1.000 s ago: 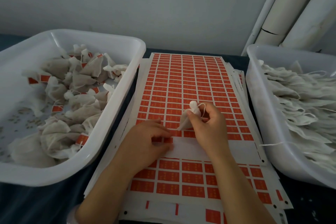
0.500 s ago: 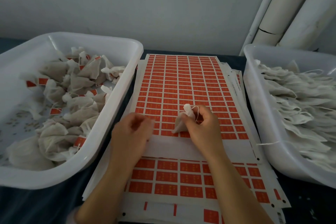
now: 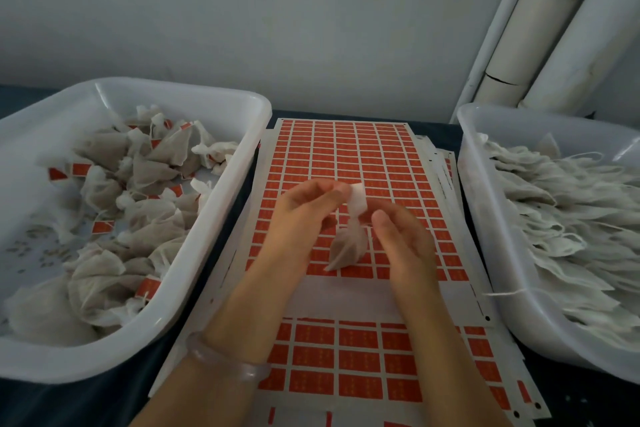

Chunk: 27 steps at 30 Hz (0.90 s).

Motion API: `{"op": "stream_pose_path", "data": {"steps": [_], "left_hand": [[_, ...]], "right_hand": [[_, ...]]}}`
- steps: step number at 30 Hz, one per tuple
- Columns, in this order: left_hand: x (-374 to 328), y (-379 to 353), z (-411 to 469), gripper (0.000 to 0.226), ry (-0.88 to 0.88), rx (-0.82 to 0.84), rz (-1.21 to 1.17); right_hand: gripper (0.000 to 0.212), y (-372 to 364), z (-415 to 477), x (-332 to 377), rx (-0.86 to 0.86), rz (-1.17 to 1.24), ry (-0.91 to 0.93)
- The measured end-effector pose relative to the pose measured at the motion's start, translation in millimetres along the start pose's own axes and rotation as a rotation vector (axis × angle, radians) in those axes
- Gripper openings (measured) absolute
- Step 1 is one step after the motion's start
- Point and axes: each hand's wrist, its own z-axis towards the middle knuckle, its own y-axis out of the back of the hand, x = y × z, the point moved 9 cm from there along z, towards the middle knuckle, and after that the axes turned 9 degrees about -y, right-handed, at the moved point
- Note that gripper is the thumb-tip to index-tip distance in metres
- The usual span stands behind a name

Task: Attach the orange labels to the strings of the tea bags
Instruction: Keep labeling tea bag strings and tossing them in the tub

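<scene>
The tea bag (image 3: 348, 248) hangs over the middle of the label sheet (image 3: 346, 156), hiding several orange labels (image 3: 363, 388). The left hand (image 3: 304, 215) pinches its white top and the right hand (image 3: 398, 239) pinches its neck. The string is lost in blur. Left of the sheet is a white tub (image 3: 221, 229) of labelled bags (image 3: 138, 204). Right of it, a second tub (image 3: 485, 218) holds plain bags (image 3: 554, 218).

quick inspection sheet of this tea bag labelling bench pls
surface: dark table, mostly covered
job's things: label sheets stacked in the middle; tea bag held over them; left tray holds labelled bags, right tray unlabelled ones
clutter: nothing seen
grippers: left hand and right hand both pinch the tea bag's top; blurred
cables: nothing seen
surroundings: grey wall, white pipes at right
</scene>
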Motion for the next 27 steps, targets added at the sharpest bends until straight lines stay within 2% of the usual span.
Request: {"op": "stream_pose_path", "data": {"steps": [4, 8, 10, 12, 14, 16, 20, 27], "left_hand": [[2, -22, 4, 0.022, -0.072, 0.081, 0.01], [8, -21, 6, 0.014, -0.156, 0.096, 0.035], [9, -25, 3, 0.023, -0.229, 0.193, 0.175], [13, -27, 2, 0.019, -0.266, 0.249, 0.371], [14, -23, 2, 0.027, -0.316, 0.218, 0.528], [11, -19, 3, 0.025, -0.381, 0.198, 0.588], [-1, -7, 2, 0.024, -0.469, 0.163, 0.56], [-21, -7, -7, 0.035, -0.562, 0.209, 0.536]], "right_hand": [[0.005, 10, 2, -3, -0.094, -0.018, -0.015], [0.007, 21, 6, -5, -0.149, -0.001, 0.001], [0.008, 28, 7, -3, -0.184, -0.027, 0.022], [0.009, 35, 8, -3, -0.226, -0.05, 0.039], [0.01, 40, 8, -3, -0.246, -0.053, 0.038], [0.01, 40, 7, -3, -0.236, -0.062, 0.017], [0.004, 36, 8, -4, -0.18, -0.1, -0.01], [0.02, 31, 9, -8, -0.179, -0.09, -0.04]]}}
